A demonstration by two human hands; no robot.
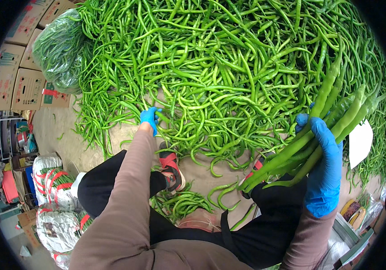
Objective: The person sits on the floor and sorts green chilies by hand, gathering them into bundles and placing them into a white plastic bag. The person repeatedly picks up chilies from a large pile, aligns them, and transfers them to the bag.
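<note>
A bunch of long green chili peppers is gripped in my right hand, which wears a blue glove and is raised close to the camera. The peppers lie side by side across the palm, their stems pointing up and right. My left hand, also gloved in blue, reaches down to the near edge of a large pile of green chili peppers. Its fingers touch peppers there, but whether they hold one is hard to see. Between my legs rests a smaller heap of peppers.
Cardboard boxes are stacked at the upper left beside a clear plastic bag of peppers. Wrapped bundles with red tape stand at my left. A white sheet lies by the pile at right. My shoe touches loose peppers.
</note>
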